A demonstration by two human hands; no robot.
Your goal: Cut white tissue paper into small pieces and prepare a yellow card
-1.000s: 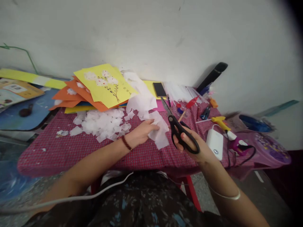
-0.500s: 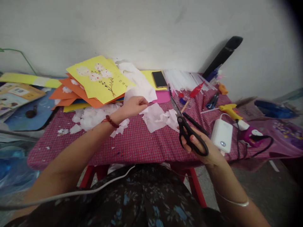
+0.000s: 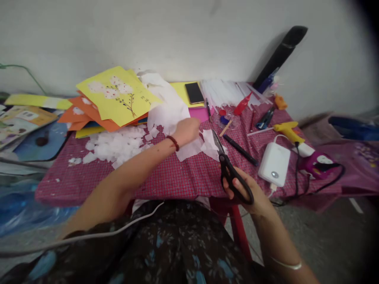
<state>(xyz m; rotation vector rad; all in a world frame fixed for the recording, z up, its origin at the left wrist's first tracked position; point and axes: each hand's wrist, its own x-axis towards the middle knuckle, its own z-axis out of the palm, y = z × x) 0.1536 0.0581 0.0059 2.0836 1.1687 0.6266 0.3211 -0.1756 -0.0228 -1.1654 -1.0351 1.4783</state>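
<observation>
My right hand [image 3: 247, 187] is closed around the black handles of a pair of scissors [image 3: 235, 179]. Their metal blades point away from me, and the tips lie over a torn piece of white tissue paper [image 3: 209, 142]. Over a larger white sheet [image 3: 189, 151] beside it is my left hand [image 3: 188, 131], its fingers curled down; what they pinch, if anything, is hidden. To the left of that hand lies a heap of small cut white paper pieces [image 3: 115, 144].
Coloured cards [image 3: 115, 94] are stacked at the back left. A phone [image 3: 194, 93] rests on yellow paper, near white glue sticks [image 3: 222, 94]. On the right are a black marker [image 3: 240, 150], a white power bank [image 3: 274, 163] and a yellow glue gun [image 3: 287, 130].
My left hand has moved right, from beside the white sheet to above it. The scissors in my right hand have come slightly nearer to me. The camera view has shifted a little.
</observation>
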